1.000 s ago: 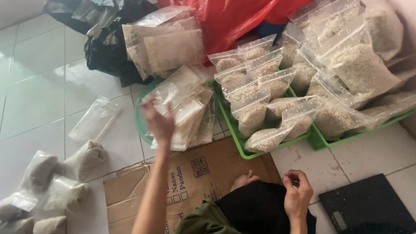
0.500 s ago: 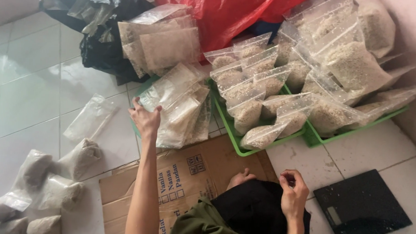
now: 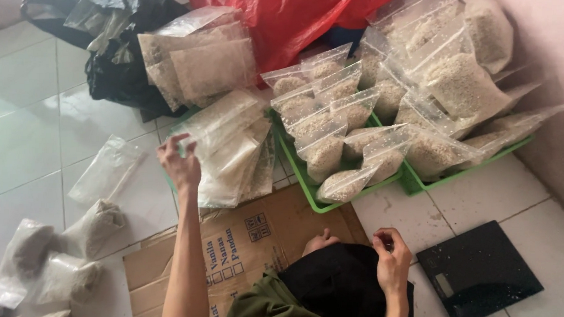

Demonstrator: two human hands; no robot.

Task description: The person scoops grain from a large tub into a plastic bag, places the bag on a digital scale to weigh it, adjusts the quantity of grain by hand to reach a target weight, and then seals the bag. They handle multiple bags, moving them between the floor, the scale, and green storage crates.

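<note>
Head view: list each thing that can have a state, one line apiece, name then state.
left hand: raised, fingers on the stack of clear bags
right hand: fingertips pinched, resting by the lap; what it holds is too small to tell
stack of clear bags: leaning, in a green tray
filled bags: packed upright in the green trays
tied bags: lying on the floor
scale: nothing on it
cardboard: flattened

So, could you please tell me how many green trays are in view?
2: one green tray of filled bags just right of the flat bag stack, and a second green tray beside it, toward the wall. More may be hidden under bags.
</note>
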